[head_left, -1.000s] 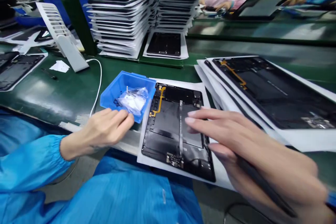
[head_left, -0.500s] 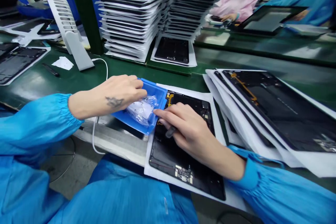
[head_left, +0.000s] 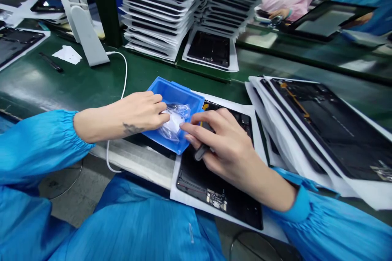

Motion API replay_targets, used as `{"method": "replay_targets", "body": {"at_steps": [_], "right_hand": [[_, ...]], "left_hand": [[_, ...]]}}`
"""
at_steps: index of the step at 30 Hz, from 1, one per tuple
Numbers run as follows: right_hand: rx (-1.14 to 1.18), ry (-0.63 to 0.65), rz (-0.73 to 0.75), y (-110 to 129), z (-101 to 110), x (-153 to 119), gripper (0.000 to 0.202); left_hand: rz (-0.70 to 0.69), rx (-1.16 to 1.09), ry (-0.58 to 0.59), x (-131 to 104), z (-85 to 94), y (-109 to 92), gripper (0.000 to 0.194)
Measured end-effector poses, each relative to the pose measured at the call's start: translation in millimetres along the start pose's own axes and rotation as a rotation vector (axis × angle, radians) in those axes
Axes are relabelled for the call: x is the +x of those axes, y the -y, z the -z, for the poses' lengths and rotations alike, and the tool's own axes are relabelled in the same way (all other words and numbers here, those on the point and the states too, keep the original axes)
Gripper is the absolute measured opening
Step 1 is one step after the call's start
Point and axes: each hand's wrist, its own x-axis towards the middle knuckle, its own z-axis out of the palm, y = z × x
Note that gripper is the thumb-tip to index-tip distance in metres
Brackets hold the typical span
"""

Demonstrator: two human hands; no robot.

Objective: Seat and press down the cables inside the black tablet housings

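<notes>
Crumpled clear bag (head_left: 170,133), apparently holding white sheets (head_left: 175,123), lies in blue bin (head_left: 179,90).

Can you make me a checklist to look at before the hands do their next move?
1. Blue bin within reach: ok, both hands are at it.
2. Clear bag inside the bin: ok, with something white in it.
3. Left hand gripping the bag: cannot tell, its fingertips are hidden.
4. Dark tool held: ok, in the right hand.
5. Black tablet shell fully visible: not ok, the right hand and bin cover parts.
6. White cable not touching the left arm: cannot tell, it passes behind it.
</notes>
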Motion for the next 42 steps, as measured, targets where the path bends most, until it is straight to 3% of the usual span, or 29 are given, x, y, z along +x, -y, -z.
{"method": "replay_targets", "body": {"at_steps": [10,15,23,27,34,39,42], "right_hand": [[0.061,0.267,0.047,-1.5,5.6,17.2,0.038],[0.058,0.221,0.012,1.6,1.2,15.1,0.045],[0.038,0.188,0.006,4.4,-1.9,14.3,0.046],[0.027,0.184,0.006,4.9,-3.0,13.5,0.046],[0.035,0.183,-0.005,6.8,-3.6,13.3,0.045],[0.034,0.189,-0.013,7.7,-5.3,13.5,0.043],[0.011,0.191,-0.012,5.6,-7.0,12.5,0.039]], "left_hand": [[0.093,-0.162,0.046,1.2,-1.4,5.1,0.020],[0.059,-0.210,0.016,-4.3,-4.1,4.4,0.026],[0.043,-0.243,0.161,-2.7,-7.9,10.0,0.019],[-0.011,-0.265,0.147,-0.7,-10.8,13.6,0.020],[0.020,-0.075,0.231,14.0,-5.5,6.3,0.017],[-0.029,-0.034,0.165,19.5,-5.5,3.7,0.015],[-0.016,-0.054,0.189,19.0,-6.0,3.5,0.014]]}}
